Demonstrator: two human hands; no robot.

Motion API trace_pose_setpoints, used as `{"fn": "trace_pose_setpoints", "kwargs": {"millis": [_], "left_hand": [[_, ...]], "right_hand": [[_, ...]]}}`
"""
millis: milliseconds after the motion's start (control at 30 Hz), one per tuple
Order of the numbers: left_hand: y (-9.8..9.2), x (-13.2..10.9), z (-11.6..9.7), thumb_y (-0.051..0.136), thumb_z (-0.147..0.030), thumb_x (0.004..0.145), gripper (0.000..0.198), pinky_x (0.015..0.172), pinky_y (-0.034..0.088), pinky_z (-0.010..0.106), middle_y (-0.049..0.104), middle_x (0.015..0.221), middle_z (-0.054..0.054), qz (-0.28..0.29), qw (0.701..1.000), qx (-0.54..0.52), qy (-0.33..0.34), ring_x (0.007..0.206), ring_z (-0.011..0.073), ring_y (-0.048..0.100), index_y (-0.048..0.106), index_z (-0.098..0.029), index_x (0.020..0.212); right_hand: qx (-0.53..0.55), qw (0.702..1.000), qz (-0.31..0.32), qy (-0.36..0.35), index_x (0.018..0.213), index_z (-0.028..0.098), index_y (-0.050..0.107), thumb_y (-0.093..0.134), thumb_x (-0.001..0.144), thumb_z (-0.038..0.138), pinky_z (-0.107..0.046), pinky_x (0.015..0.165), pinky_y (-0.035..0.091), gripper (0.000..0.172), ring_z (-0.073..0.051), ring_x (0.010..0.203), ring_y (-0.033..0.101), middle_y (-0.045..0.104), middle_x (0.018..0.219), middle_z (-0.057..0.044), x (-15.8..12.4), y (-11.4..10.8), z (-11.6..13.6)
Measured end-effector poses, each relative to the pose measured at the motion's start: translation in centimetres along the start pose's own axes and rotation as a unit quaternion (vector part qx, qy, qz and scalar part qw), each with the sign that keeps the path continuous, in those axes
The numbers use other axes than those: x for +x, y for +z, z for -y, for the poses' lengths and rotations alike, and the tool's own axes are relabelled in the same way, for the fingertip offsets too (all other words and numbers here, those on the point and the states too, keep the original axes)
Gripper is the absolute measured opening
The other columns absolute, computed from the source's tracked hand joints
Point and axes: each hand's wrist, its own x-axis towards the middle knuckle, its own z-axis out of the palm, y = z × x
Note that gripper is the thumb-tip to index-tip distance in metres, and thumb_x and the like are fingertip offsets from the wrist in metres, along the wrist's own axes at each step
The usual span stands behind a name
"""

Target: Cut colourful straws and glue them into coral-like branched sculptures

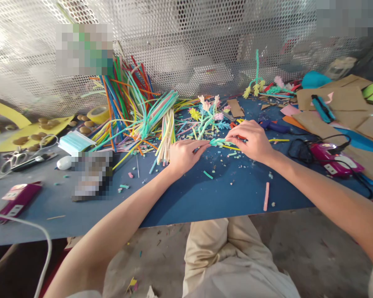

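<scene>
Stem (218,142), long axis L-R, btwn L fingers (201,143), R fingers (235,131)

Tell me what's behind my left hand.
Pale fuzzy sticks show beyond your left hand, with fuzzy flowers to their right. Whatever the hand itself covers can't be seen.

Creased beige trousers (205,252), pale grey top (242,279), bare forearms (136,203).
</scene>
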Motion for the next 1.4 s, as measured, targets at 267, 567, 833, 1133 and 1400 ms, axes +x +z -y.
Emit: {"fn": "trace_pose_setpoints", "kwargs": {"millis": [267,567,833,1133,1400], "left_hand": [[-0.03,0.01,-0.14,0.069,-0.038,0.101,0.020,0.067,0.054,0.025,0.083,0.092,0.001,0.004,1.000,-0.014,-0.012,0.073,0.0135,0.076,0.085,-0.026,0.105],[-0.20,0.11,-0.26,0.068,-0.038,0.102,0.021,0.070,0.057,0.025,0.084,0.093,0.000,-0.002,1.000,-0.027,0.000,0.075,0.0137,0.077,0.084,-0.025,0.104],[-0.15,0.06,-0.30,0.069,-0.039,0.102,0.020,0.072,0.057,0.025,0.084,0.092,0.001,0.001,1.000,-0.020,-0.012,0.077,0.0141,0.078,0.084,-0.025,0.104],[-0.18,0.13,-0.34,0.070,-0.039,0.101,0.020,0.070,0.056,0.025,0.083,0.090,0.001,0.000,1.000,-0.003,0.005,0.073,0.0145,0.077,0.084,-0.025,0.104],[-0.10,0.05,-0.32,0.069,-0.039,0.101,0.020,0.069,0.055,0.026,0.083,0.090,0.001,-0.006,1.000,0.003,0.015,0.075,0.0149,0.078,0.084,-0.026,0.105]], "right_hand": [[-0.003,1.000,0.013,-0.012,0.091,0.025,0.074,0.065,0.103,0.040,-0.038,0.086,0.045,0.021,-0.021,0.087,0.071,0.081,0.092,0.000,-0.06,-0.05,-0.15],[-0.011,1.000,0.015,-0.002,0.088,0.025,0.073,0.064,0.103,0.043,-0.039,0.084,0.043,0.026,-0.021,0.084,0.070,0.081,0.090,0.000,0.05,0.00,0.34],[0.002,1.000,0.020,0.013,0.093,0.025,0.073,0.070,0.097,0.041,-0.040,0.087,0.046,0.017,-0.021,0.087,0.072,0.081,0.092,0.000,-0.14,-0.41,-0.14],[-0.003,1.000,0.018,0.009,0.085,0.026,0.072,0.067,0.098,0.037,-0.041,0.088,0.046,0.018,-0.021,0.085,0.072,0.081,0.091,0.001,-0.03,-0.21,0.16],[0.003,1.000,0.009,-0.003,0.089,0.027,0.072,0.068,0.098,0.037,-0.041,0.088,0.047,0.014,-0.021,0.086,0.071,0.081,0.093,0.002,0.07,-0.36,0.32]]}}
